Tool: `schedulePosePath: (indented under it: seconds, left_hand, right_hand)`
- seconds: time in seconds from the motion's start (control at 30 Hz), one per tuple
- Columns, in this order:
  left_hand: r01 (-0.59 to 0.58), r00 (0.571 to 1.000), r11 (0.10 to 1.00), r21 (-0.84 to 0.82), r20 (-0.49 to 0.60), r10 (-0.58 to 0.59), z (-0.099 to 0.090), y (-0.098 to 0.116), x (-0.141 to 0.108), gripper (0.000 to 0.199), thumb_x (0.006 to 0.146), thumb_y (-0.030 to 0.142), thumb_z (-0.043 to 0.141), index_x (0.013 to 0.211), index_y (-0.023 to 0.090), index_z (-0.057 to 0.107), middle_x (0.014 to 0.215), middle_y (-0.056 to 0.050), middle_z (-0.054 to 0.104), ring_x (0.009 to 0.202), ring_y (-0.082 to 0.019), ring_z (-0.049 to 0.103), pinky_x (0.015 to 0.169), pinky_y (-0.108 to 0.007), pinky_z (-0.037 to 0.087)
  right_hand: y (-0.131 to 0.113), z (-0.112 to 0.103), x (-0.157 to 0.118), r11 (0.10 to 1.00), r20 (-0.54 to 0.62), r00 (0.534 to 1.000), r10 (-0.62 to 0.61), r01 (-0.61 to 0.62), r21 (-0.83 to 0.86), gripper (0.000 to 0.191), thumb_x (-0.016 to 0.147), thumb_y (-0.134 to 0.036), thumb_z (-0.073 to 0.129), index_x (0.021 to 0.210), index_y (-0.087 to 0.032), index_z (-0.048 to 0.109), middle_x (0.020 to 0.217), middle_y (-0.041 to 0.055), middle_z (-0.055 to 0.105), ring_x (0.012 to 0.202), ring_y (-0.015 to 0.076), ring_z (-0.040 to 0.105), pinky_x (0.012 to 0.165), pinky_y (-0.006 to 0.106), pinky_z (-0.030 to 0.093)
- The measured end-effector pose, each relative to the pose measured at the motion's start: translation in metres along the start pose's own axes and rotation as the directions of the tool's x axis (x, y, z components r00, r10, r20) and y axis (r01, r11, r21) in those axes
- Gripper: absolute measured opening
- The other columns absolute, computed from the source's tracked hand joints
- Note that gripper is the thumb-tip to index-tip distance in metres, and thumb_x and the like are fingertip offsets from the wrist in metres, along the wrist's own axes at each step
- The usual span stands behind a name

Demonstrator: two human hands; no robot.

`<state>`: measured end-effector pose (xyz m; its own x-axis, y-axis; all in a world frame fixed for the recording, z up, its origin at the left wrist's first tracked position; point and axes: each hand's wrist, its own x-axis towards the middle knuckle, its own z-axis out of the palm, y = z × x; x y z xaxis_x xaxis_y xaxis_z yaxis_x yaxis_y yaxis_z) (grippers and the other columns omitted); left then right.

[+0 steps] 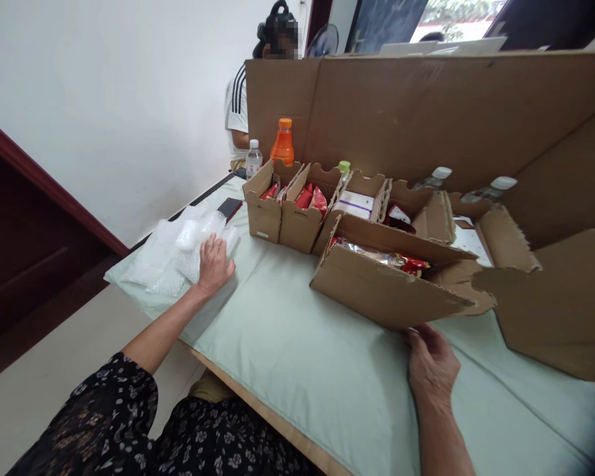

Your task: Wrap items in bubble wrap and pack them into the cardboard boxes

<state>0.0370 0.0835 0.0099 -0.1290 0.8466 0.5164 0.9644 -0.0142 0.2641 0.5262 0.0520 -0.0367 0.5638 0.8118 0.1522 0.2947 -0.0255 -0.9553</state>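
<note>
My left hand (214, 264) lies on the left side of the table, its fingers stretched over a pile of clear bubble wrap bags (161, 254) and touching them. My right hand (432, 363) is at the lower edge of a long open cardboard box (377, 284), thumb and fingers closed at its underside. The fingertips are partly hidden there. The box sits slightly askew in front of a row of other boxes, with red and clear-wrapped packets (409, 264) inside.
Behind stand open cardboard boxes (264, 221) with red packets and white cartons. A tall cardboard panel (426, 112) closes off the back. An orange bottle (283, 147), a clear bottle (253, 160) and a dark phone-like slab (229, 209) are nearby. Another person (237, 99) sits beyond.
</note>
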Motion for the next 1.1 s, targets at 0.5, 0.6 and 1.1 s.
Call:
schedulePosePath:
  seconds: [0.5, 0.6, 1.1]
  left_hand:
    - [-0.356, 0.915, 0.891, -0.282, -0.299, 0.271, -0.042, 0.105, -0.062, 0.059, 0.089, 0.017, 0.056, 0.147, 0.017, 0.048, 0.131, -0.017, 0.062, 0.126, -0.032, 0.059, 0.107, -0.051, 0.050]
    - [-0.377, 0.922, 0.843, -0.383, -0.241, 0.303, -0.033, 0.133, -0.094, 0.059, 0.087, 0.015, 0.056, 0.146, 0.016, 0.049, 0.129, -0.018, 0.064, 0.125, -0.032, 0.060, 0.105, -0.052, 0.052]
    - [-0.410, 0.894, 0.673, -0.616, -0.127, 0.429, -0.046, 0.172, -0.160, 0.032, 0.086, 0.007, 0.053, 0.113, 0.019, 0.065, 0.103, -0.008, 0.077, 0.101, -0.023, 0.073, 0.107, -0.053, 0.046]
  right_hand:
    - [0.010, 0.002, 0.005, 0.999, -0.011, 0.999, -0.038, 0.039, 0.024, 0.046, 0.064, -0.047, 0.068, 0.099, -0.017, 0.073, 0.091, 0.0103, 0.076, 0.084, 0.0257, 0.069, 0.085, 0.045, 0.053]
    - [0.013, 0.002, 0.005, 0.997, 0.001, 0.998, -0.066, 0.065, 0.046, 0.045, 0.065, -0.047, 0.068, 0.098, -0.016, 0.073, 0.089, 0.0104, 0.076, 0.083, 0.0253, 0.069, 0.083, 0.045, 0.054]
    - [0.005, -0.008, -0.020, 0.991, 0.098, 0.990, -0.105, 0.113, -0.078, 0.044, 0.073, -0.046, 0.063, 0.101, -0.015, 0.076, 0.076, 0.0068, 0.074, 0.070, 0.0204, 0.065, 0.073, 0.037, 0.053]
